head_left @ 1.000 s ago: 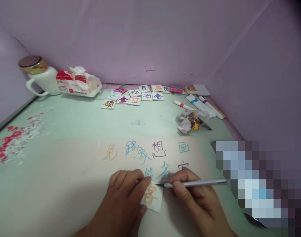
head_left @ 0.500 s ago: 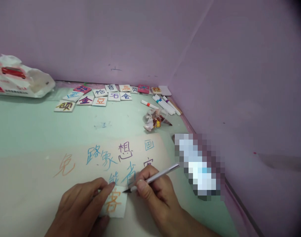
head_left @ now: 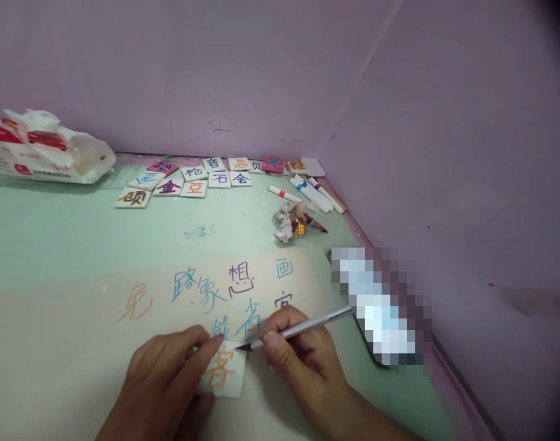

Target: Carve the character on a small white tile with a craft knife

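Observation:
A small square white tile point(head_left: 234, 387) with an orange character on it rests low in the middle of the view. My left hand point(head_left: 163, 376) grips its left side, fingers at the upper edge and below. In my right hand point(head_left: 302, 361) is a craft knife point(head_left: 310, 326) with a silver handle, held like a pen. Its dark pointed blade is at the tile's upper right, by the orange strokes; whether it touches the surface I cannot tell. Under both hands lies a pale sheet point(head_left: 68, 343) bearing several handwritten characters in blue, purple and orange.
Several character tiles point(head_left: 168, 187) lie along the back wall. Markers point(head_left: 312, 195) and a crumpled wrapper point(head_left: 291, 222) are at the back right. A blurred-out phone-like object point(head_left: 376, 306) lies right of my hand. A tissue pack point(head_left: 45, 150) stands at the back left.
The whole view has shifted slightly, so everything appears further right. Both hands keep their grips, and the blade stays near the tile's upper right.

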The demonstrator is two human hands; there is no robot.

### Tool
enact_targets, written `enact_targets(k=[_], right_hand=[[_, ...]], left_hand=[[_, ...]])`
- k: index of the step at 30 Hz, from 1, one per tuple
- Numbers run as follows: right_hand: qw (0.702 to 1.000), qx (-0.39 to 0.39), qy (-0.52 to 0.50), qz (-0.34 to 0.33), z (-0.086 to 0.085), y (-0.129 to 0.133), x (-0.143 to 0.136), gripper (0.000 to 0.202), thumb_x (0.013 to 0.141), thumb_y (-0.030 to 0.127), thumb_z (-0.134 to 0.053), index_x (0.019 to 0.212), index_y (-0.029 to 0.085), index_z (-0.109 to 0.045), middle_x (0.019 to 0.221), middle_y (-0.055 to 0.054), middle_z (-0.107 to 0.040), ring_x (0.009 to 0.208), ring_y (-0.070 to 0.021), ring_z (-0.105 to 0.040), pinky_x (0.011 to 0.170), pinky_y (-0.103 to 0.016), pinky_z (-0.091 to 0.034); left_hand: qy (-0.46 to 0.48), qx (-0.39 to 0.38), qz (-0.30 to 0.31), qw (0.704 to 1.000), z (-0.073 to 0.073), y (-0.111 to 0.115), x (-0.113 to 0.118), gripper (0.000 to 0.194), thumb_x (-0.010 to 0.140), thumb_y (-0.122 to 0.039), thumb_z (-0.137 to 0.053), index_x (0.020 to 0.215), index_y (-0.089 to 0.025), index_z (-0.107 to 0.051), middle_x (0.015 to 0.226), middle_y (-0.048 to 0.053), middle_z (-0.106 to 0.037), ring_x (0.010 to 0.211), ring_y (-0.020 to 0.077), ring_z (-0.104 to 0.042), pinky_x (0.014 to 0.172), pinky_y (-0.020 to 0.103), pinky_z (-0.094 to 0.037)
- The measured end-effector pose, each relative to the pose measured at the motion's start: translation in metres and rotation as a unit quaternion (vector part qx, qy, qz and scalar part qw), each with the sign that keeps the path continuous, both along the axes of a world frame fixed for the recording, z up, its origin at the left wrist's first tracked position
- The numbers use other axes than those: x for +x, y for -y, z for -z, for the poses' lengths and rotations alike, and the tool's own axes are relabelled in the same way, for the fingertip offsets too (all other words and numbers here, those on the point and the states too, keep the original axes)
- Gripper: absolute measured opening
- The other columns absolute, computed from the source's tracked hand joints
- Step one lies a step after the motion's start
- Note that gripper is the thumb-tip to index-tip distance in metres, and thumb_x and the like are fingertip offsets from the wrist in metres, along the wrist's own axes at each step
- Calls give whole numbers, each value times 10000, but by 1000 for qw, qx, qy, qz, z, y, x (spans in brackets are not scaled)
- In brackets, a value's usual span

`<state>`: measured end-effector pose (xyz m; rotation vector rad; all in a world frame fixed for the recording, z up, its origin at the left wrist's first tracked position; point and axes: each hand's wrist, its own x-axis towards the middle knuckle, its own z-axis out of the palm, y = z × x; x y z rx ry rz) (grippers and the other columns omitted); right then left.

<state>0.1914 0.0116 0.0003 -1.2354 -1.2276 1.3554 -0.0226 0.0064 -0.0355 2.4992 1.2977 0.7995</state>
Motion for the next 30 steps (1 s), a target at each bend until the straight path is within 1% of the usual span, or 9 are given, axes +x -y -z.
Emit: enact_targets(k=[3,6,8,12,15,18,23,26,30], right_hand=[[1000,12,8,14,-1,-1,0,181,847,341,-538,775,182,-586,627,11,-513,569,-122,-458,533,-237,-379],[999,27,23,16,-1,-1,0,142,829,295,-556,791,179,-631,651,-13,-587,594,-134,-516,548,-240,-413],[999,32,23,14,-1,0,1,123,825,272,-562,789,183,-640,638,-6,-595,586,-130,-530,542,-231,-424],[998,50,28,41,4,4,4,139,831,273,-581,718,201,-620,589,16,-587,546,-120,-539,517,-211,-435],[993,52,72,76,6,5,6,181,805,295,-629,646,210,-610,528,29,-560,481,-113,-513,464,-202,-422],[990,40,97,92,2,6,4,194,761,323,-670,611,217,-608,496,31,-545,445,-114,-488,420,-209,-396],[988,12,118,95,-6,7,-1,236,737,384,-674,582,225,-595,488,29,-540,454,-126,-487,437,-230,-395],[989,6,121,89,-6,8,0,277,764,404,-644,565,224,-577,484,24,-530,453,-128,-473,438,-235,-380],[992,1,95,81,-4,8,3,307,813,418,-591,580,218,-588,493,22,-505,464,-122,-464,443,-227,-355]], left_hand=[[-11,25,26,999,3,-2,-3,382,874,-333,-442,1252,-301,-490,1094,47,-641,946,238,-618,783,337,-522],[-6,24,25,999,4,-2,-3,392,867,-316,-440,1258,-308,-477,1097,45,-639,947,238,-617,780,338,-523],[-1,15,25,1000,1,-2,0,405,857,-293,-443,1261,-308,-468,1108,47,-632,957,242,-609,782,344,-521],[16,-2,28,999,-15,1,9,416,834,-210,-440,1247,-256,-452,1115,76,-597,975,247,-577,800,387,-507],[24,-48,28,998,-28,3,17,383,816,-160,-454,1197,-196,-447,1070,96,-571,956,243,-553,796,416,-501],[23,-89,15,996,-34,4,21,376,799,-148,-468,1172,-192,-447,1063,100,-555,951,251,-540,805,450,-490],[43,-105,8,993,-35,7,20,412,763,-117,-475,1170,-181,-456,1087,108,-540,972,265,-521,832,475,-469],[43,-106,14,993,-33,8,20,450,748,-95,-484,1190,-163,-437,1097,112,-522,973,265,-500,847,491,-454],[38,-116,16,992,-32,8,20,469,742,-89,-487,1201,-168,-422,1102,107,-502,981,268,-478,855,499,-440]])
